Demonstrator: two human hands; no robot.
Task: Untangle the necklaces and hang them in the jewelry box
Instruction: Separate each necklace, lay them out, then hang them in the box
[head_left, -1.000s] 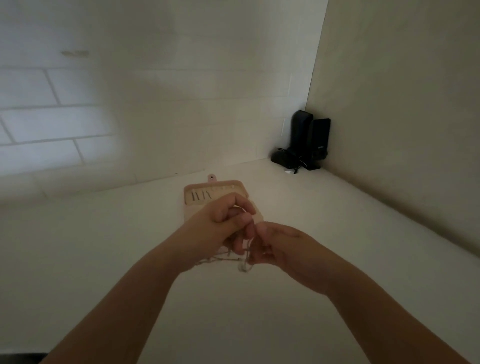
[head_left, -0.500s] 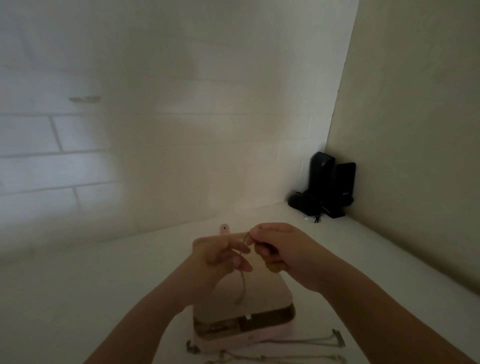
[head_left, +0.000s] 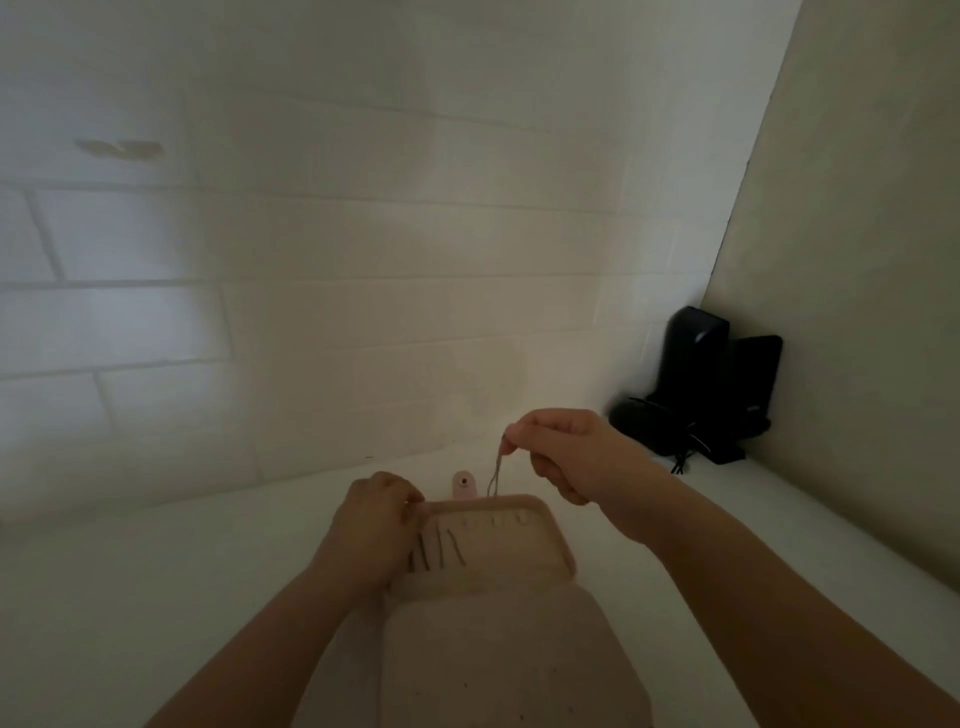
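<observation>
Hands parted: right hand (head_left: 571, 452) lifted necklace (head_left: 496, 475); left hand (head_left: 376, 525) dropped to lid.

Matt pink jewelry box (head_left: 498, 566), thin metal necklace (head_left: 496, 475), smooth white counter (head_left: 156, 597).

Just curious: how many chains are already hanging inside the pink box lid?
4: dark chains hang side by side at the lid's left, by the left hand. That hand may hide more.

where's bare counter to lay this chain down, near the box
Bare counter stretches left of the left hand, and right of the box below the right hand, which pinches the chain. The far right corner is crowded by black devices and cords.
</observation>
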